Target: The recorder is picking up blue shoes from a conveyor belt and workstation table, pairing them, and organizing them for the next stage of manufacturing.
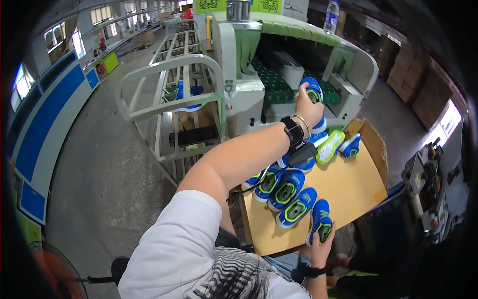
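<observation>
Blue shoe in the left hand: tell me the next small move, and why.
Probably lower the blue shoe onto the green conveyor belt and let go. The left hand holds it right at the machine's opening, above the belt, while the right hand already grips another shoe from the row on the cardboard sheet.

One blue shoe [312,89] is raised over the green conveyor belt [271,82]; another blue shoe [321,224] rests on cardboard [348,189].
</observation>
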A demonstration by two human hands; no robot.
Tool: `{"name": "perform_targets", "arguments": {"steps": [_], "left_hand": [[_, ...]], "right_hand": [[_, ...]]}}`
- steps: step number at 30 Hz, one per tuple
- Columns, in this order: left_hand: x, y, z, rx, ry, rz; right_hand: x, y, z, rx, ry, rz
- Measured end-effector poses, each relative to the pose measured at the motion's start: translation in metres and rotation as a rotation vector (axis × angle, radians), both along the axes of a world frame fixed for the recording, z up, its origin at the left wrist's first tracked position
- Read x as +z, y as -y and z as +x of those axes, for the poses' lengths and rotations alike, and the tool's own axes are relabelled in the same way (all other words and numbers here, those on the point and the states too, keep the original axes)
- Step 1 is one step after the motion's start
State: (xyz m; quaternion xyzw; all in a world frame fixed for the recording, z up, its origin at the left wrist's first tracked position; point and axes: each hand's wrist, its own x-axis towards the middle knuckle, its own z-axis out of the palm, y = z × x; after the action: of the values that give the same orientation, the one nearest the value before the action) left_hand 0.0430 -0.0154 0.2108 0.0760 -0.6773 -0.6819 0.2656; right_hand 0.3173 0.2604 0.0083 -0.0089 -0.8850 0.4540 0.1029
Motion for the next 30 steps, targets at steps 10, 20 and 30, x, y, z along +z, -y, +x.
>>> {"name": "perform_targets", "arguments": {"steps": [10,20,30], "left_hand": [[0.012,0.094,-0.096,0.398,0.215,-0.358],[-0.057,0.085,-0.033,-0.02,-0.328,-0.551],[-0.156,0.067,0.14,-0.583,0.248,-1.248]], "right_hand": [[0.085,-0.009,-0.076,-0.169,-0.083,-0.353],[0.254,0.123,-0.413,0.147,-0.778,0.167],[0.076,0.082,-0.5,0.043,-0.273,0.287]]}}
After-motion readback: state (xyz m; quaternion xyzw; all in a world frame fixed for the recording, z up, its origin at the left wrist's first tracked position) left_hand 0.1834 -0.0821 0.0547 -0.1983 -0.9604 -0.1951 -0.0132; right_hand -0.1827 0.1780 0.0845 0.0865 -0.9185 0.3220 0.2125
